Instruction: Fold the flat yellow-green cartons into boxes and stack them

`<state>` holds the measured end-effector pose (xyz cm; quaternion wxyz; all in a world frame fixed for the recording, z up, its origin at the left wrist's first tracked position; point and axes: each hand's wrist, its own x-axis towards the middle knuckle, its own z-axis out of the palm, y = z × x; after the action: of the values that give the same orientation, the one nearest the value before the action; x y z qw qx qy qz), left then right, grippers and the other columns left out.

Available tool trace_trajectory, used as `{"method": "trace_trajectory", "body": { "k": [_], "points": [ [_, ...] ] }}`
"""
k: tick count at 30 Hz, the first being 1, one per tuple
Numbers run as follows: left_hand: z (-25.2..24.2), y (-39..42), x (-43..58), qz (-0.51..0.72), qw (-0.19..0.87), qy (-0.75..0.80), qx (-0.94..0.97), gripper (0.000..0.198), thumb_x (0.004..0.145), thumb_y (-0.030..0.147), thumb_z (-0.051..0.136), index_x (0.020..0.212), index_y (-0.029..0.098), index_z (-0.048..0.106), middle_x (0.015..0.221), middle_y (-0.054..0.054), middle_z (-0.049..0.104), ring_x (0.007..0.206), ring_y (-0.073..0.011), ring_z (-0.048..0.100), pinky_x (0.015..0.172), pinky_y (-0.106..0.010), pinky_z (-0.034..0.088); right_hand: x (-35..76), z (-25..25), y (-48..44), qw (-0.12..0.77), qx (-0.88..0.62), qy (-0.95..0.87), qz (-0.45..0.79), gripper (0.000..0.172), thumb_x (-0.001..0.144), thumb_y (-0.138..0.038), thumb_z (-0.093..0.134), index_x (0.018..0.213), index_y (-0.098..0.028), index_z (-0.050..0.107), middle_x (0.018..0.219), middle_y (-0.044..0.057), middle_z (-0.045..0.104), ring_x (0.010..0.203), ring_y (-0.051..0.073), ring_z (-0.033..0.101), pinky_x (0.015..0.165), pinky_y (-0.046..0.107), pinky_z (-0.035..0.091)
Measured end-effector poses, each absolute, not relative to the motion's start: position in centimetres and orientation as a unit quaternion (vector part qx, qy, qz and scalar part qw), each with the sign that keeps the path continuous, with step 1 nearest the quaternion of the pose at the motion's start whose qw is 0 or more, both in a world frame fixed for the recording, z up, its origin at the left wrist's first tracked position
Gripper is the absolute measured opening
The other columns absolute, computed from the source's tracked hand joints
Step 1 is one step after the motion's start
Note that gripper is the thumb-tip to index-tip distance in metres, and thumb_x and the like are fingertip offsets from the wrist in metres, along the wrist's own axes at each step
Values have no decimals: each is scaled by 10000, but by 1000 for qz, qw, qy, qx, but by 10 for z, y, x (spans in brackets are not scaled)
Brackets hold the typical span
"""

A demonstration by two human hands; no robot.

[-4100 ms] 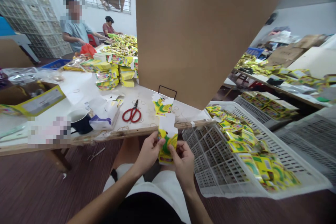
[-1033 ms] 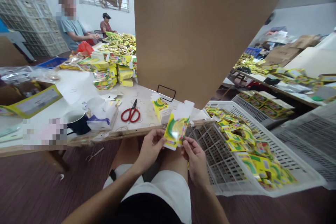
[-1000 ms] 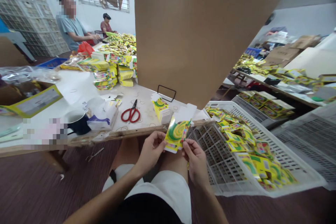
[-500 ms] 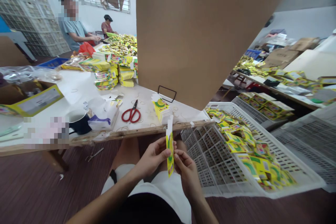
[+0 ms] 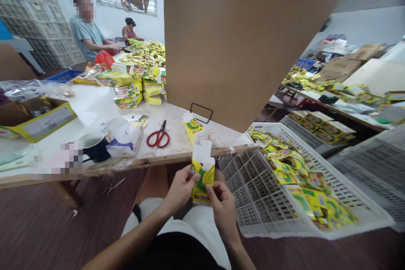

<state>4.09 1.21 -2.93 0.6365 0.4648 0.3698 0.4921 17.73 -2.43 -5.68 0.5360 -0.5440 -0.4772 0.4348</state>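
Observation:
Both hands hold one small yellow and green carton (image 5: 202, 175) upright above my lap, its white top flaps standing open. My left hand (image 5: 180, 187) pinches the carton's left side. My right hand (image 5: 221, 206) grips its lower right corner with closed fingers. A short stack of flat cartons (image 5: 194, 128) of the same print lies on the table edge just beyond the hands. To the right, a white plastic crate (image 5: 253, 185) holds several folded cartons (image 5: 303, 181).
Red-handled scissors (image 5: 159, 136), a dark mug (image 5: 94, 146) and a torn white bag lie on the table (image 5: 95, 105). A large brown cardboard sheet (image 5: 240, 42) stands upright behind. Two people sit at the far left by piles of yellow packs (image 5: 139, 80). More crates are stacked at right.
The carton was turned from tilted toward the crate, through edge-on, to face me upright, and both hands drew it back toward my lap.

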Motion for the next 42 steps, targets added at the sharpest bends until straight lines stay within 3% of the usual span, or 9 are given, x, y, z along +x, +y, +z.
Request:
{"method": "trace_trajectory", "body": {
  "k": [7, 12, 16, 21, 25, 30, 33, 36, 42],
  "points": [
    [-19, 5, 37, 511, 596, 380, 489, 529, 807, 240, 621, 1223, 209, 296, 952, -73, 687, 850, -190, 660, 782, -312, 497, 180, -60, -24, 502, -574, -543, 353, 227, 835, -397, 603, 877, -174, 596, 750, 30, 610, 655, 161, 559, 631, 283, 492],
    [-19, 3, 35, 486, 590, 359, 535, 534, 847, 184, 538, 1299, 246, 259, 1109, -99, 646, 960, -190, 632, 878, -350, 466, 182, -48, -21, 536, -496, -546, 411, 384, 848, -315, 603, 1197, -216, 476, 1032, 79, 612, 872, 193, 611, 769, 317, 516],
    [-15, 2, 33, 442, 627, 329, 550, 530, 852, 183, 515, 1318, 242, 269, 1065, -98, 648, 941, -200, 628, 851, -347, 478, 191, -38, -17, 548, -456, -539, 448, 467, 865, -301, 576, 1300, -248, 415, 1132, 95, 600, 961, 208, 611, 822, 332, 512],
    [-14, 0, 31, 393, 651, 309, 571, 348, 823, 120, 478, 1149, 220, 406, 941, -46, 618, 818, -157, 603, 742, -276, 480, 206, -32, -15, 512, -456, -575, 447, 384, 862, -310, 575, 1233, -251, 498, 1034, 63, 645, 854, 192, 617, 700, 276, 506],
    [-17, -2, 29, 349, 630, 340, 605, 321, 772, 59, 467, 1055, 205, 430, 855, -7, 590, 784, -138, 571, 707, -244, 448, 217, -28, -14, 446, -437, -646, 439, 165, 887, -324, 537, 964, -205, 622, 893, 46, 645, 803, 184, 606, 695, 269, 483],
    [-15, -3, 30, 318, 627, 327, 631, 319, 789, 68, 464, 1075, 204, 426, 916, -18, 597, 853, -144, 565, 758, -256, 438, 219, -24, -14, 465, -451, -665, 371, 172, 905, -296, 519, 888, -213, 669, 899, 54, 640, 876, 195, 600, 766, 289, 480],
    [-12, -3, 32, 340, 638, 317, 614, 440, 804, 86, 480, 1201, 219, 343, 912, -26, 607, 855, -154, 592, 763, -269, 443, 213, -29, -14, 524, -458, -620, 362, 145, 890, -289, 550, 981, -224, 643, 989, 63, 633, 939, 202, 597, 814, 307, 483],
    [-8, -3, 30, 365, 642, 309, 600, 653, 822, 116, 507, 1356, 244, 154, 944, -41, 622, 902, -172, 613, 802, -296, 448, 208, -35, -14, 585, -460, -543, 388, 357, 869, -287, 589, 1216, -258, 509, 1022, 56, 636, 916, 196, 615, 782, 310, 505],
    [-7, 1, 22, 345, 618, 317, 632, 390, 825, 143, 516, 1202, 208, 441, 973, -51, 640, 919, -181, 609, 805, -276, 450, 219, -31, -14, 522, -456, -649, 314, 223, 868, -367, 573, 1007, -257, 709, 1041, 74, 614, 1017, 234, 560, 878, 347, 453]
  ]
}}
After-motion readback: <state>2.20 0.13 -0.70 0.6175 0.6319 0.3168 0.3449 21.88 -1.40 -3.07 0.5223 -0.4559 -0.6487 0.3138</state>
